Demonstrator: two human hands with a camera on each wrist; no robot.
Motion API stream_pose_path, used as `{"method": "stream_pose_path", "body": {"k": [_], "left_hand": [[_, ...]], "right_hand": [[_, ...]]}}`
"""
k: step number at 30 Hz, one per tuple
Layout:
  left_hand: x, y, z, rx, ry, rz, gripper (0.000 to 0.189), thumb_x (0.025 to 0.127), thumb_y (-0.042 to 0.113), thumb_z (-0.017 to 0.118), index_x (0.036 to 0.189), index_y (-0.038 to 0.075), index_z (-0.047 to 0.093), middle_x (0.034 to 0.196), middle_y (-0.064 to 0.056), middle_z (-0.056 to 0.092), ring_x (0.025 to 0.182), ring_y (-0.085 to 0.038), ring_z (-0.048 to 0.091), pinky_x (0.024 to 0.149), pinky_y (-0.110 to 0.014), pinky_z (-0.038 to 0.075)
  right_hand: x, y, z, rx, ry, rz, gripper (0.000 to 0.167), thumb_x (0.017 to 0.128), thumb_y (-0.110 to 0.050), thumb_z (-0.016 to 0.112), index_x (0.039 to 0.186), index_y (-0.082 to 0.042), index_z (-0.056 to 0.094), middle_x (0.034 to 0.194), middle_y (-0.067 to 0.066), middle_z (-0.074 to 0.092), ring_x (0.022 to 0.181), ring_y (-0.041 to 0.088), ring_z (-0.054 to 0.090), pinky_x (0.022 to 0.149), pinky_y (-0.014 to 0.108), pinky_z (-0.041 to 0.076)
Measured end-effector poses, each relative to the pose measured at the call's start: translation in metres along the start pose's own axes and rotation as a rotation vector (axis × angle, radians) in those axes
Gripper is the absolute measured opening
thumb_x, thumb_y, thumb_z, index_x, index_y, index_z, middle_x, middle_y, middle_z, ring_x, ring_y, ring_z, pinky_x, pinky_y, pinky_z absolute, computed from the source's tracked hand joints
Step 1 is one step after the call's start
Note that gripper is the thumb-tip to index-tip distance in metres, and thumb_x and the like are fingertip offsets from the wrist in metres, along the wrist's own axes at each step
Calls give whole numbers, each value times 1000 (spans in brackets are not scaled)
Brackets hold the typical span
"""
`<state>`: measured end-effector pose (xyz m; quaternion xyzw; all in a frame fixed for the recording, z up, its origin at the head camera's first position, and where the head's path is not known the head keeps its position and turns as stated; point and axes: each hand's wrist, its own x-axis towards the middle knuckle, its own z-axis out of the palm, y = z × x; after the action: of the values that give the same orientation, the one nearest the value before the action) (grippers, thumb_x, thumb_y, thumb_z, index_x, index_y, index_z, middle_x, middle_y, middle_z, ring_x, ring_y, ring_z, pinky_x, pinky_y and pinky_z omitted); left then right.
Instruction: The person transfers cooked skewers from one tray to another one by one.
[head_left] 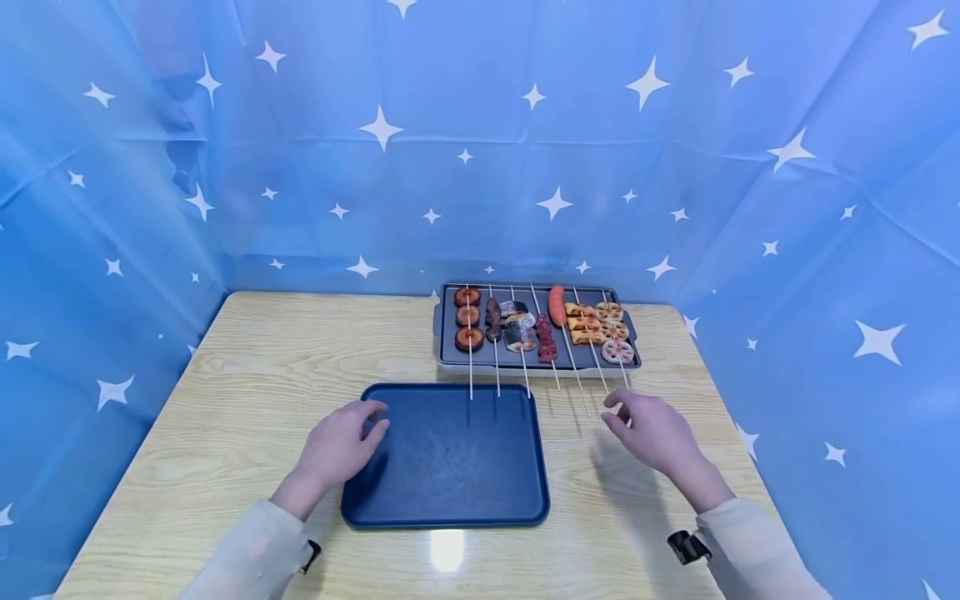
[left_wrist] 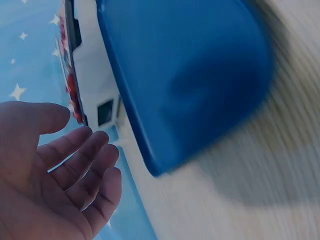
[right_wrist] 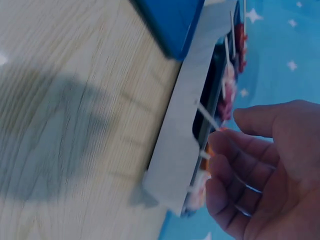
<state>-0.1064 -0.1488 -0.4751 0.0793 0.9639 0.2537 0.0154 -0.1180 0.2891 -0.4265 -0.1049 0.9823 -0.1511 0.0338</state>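
Over the left edge of a dark blue tray [head_left: 450, 467] hovers my left hand [head_left: 341, 446], its fingers loosely bent around nothing. My right hand [head_left: 656, 429] hangs above the table near the lower ends of the right-hand skewers; a gap shows between thumb and forefinger in the right wrist view. On the grill [head_left: 510, 360] lie several skewers: mushroom slices [head_left: 468, 317], dark meat [head_left: 492, 318], fish pieces [head_left: 517, 332], red meat [head_left: 546, 337], a sausage [head_left: 557, 305], yellow folded pieces [head_left: 584, 323] and lotus root slices [head_left: 617, 351]. Their sticks overhang its front edge.
The grill stands at the back of the wooden table [head_left: 262, 375], right of its middle, with the tray in front and to its left. Blue star-patterned cloth [head_left: 465, 183] hangs behind and at both sides. Some stick ends reach over the tray's back edge.
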Motion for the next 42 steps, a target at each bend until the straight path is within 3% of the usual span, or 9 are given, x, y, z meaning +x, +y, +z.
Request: {"method": "stream_pose_path", "body": {"k": [8,15,22,30,36,42], "left_hand": [[20,35,16,-114,-23,35,23,95,28,61,113,17,69,95,4,70,74,-6,59,65,-29,50],[37,55,32,-272,-70,-11,26,97,29,58,117,14,68,94,4,70,71,-7,57,64,-28,47],[56,65,47,-408,-82,-82,35,99,37,54,121,13,66,99,1,69,82,-11,61,75,-33,50],[68,74,57,-640,-124,-181,32,100,34,54,119,11,65,96,-6,72,78,-22,65,64,-29,49],[72,79,61,-697,-136,-184,28,99,30,56,115,9,66,92,-4,74,74,-18,64,62,-27,47],[73,84,62,-718,-148,-199,30,99,27,56,120,7,65,95,-5,75,77,-20,66,61,-26,46]], "right_hand": [[3,-25,13,-6,-54,-29,21,93,-27,64,109,-13,67,76,-5,66,58,5,51,52,26,42],[2,-38,26,6,-75,-55,21,92,-27,66,109,-14,67,77,-6,66,61,4,53,54,26,43],[2,-45,38,16,-113,-37,21,91,-26,68,108,-15,67,76,-8,65,63,5,53,56,27,43],[2,-51,58,36,-156,1,23,90,-25,69,109,-13,66,75,-6,64,62,7,53,55,29,44],[2,-52,79,50,-180,23,37,87,-24,71,120,-9,62,74,-6,66,61,7,56,56,30,47],[2,-54,95,46,-146,-11,49,86,-22,73,127,-2,57,72,-6,67,60,6,56,56,30,48]]}}
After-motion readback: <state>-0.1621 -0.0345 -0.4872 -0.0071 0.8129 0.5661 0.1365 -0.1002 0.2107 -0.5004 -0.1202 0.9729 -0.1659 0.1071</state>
